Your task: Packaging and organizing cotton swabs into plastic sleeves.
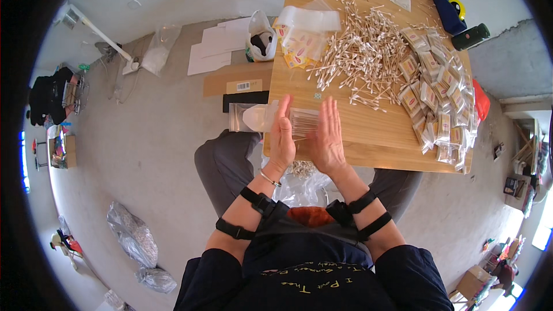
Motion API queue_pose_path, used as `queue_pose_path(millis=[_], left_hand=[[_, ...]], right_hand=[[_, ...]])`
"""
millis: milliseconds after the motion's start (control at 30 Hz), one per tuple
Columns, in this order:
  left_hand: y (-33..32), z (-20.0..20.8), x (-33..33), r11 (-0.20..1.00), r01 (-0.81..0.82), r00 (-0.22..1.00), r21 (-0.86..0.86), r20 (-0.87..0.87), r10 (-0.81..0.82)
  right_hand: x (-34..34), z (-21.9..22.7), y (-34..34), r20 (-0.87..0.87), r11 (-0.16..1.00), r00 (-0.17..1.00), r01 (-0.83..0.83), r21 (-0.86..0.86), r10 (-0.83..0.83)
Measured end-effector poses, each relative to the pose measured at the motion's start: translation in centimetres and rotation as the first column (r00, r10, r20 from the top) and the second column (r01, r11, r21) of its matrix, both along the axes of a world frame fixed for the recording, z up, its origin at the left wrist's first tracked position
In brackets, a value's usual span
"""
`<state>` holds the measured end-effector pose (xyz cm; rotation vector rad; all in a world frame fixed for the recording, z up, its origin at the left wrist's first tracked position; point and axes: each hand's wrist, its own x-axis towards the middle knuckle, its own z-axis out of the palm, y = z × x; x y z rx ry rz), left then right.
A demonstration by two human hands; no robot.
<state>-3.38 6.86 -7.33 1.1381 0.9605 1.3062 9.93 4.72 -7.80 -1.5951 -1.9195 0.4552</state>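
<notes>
Near the table's front left corner, a clear plastic bag with a row of cotton swabs [303, 121] lies between my hands. Fingers straight and together, my left hand [283, 141] stands on edge at the bag's left side. My right hand [328, 144] is held the same way at the right end, its palm facing the left one. Whether the palms press on the bag, I cannot tell. Left of my left hand, a clear pouch with a white rounded piece [253, 117] juts past the table edge. Loose cotton swabs [368, 46] form a large heap farther back.
Filled small packets [432, 92] are piled along the table's right side. Clear bags and yellow printed sheets [299, 46] lie at the back left. A dark cylinder [470, 37] stands by the right edge. Below the table edge, a plastic bag of swabs [302, 170] sits between my legs.
</notes>
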Motion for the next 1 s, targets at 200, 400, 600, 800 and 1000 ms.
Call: queue_pose_path(millis=[200,400,600,800,1000], left_hand=[[0.1,0.1,-0.3,1.0,0.022,0.998,0.004,-0.057,-0.021],[0.3,0.1,-0.4,1.0,0.013,0.999,-0.002,-0.051,-0.013],[0.7,-0.6,-0.7,0.998,0.049,0.992,0.042,-0.119,-0.043],[0.5,-1.1,-0.7,0.997,0.05,0.991,0.061,-0.131,-0.041],[0.6,-1.0,-0.7,0.996,0.035,0.99,0.083,-0.136,-0.024]], right_hand=[[-0.3,0.5,-0.3,0.128,0.999,0.991,-0.029,-0.034,0.033],[-0.3,0.6,-0.6,0.373,0.992,0.92,-0.1,-0.072,0.12],[-0.6,0.6,-0.4,0.495,0.98,0.854,-0.071,-0.187,0.157],[-0.9,0.8,-0.9,0.491,0.982,0.856,-0.089,-0.164,0.16],[-0.8,0.2,-1.4,0.381,0.987,0.912,-0.122,-0.105,0.153]])
